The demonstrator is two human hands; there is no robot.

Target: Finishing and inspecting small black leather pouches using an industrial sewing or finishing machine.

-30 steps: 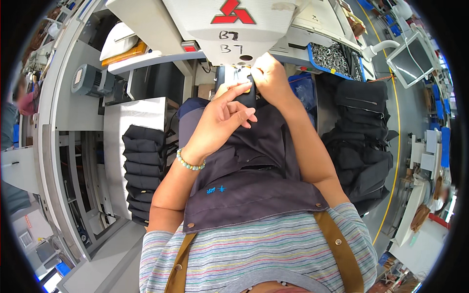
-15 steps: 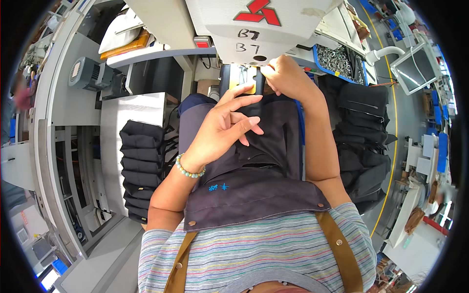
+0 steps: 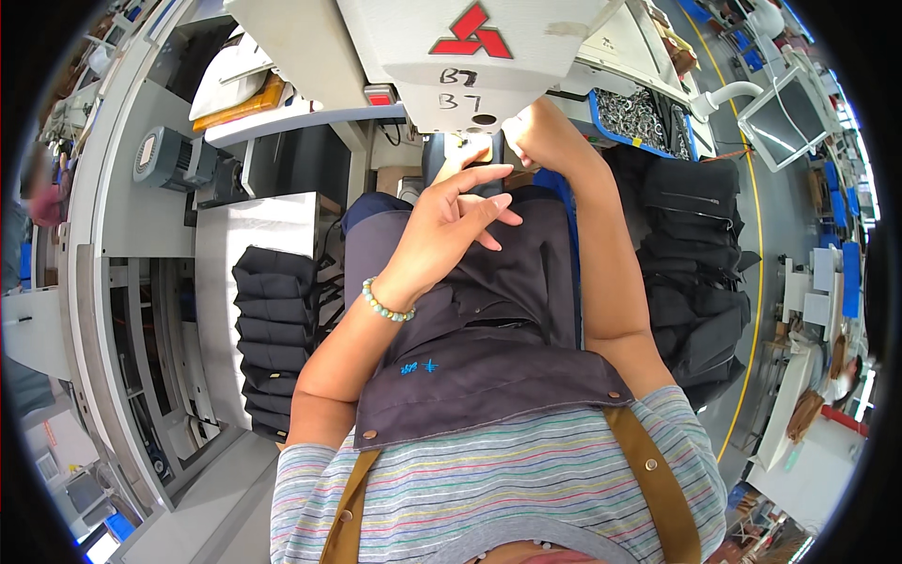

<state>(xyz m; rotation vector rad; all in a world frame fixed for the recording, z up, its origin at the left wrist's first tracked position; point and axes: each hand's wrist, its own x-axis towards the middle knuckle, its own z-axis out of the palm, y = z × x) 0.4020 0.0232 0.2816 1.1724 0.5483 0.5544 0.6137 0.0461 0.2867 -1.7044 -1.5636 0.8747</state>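
My left hand [image 3: 458, 214] reaches under the head of a white sewing machine [image 3: 526, 70]. Its fingers are apart, with the index finger pointing at the sewing area and nothing gripped. A beaded bracelet [image 3: 383, 303] circles that wrist. Beside the machine head, on its right, my right hand [image 3: 550, 141] is curled, its fingertips pressed together; whatever they hold is hidden. Between the hands, a dark work plate or piece [image 3: 490, 169] shows in part below the needle area, mostly covered by the left fingers.
Folded black garments [image 3: 274, 329] are stacked on a pale side table at left. More black garments with zips [image 3: 693, 202] lie heaped at right. A blue tray of metal parts [image 3: 639, 122] and a tablet screen [image 3: 789, 122] stand at upper right. A grey motor [image 3: 169, 155] sits at left.
My left hand has shifted slightly right, its index finger further under the machine head. My right hand stays curled beside the head. Less of the dark piece shows; the view has moved slightly.
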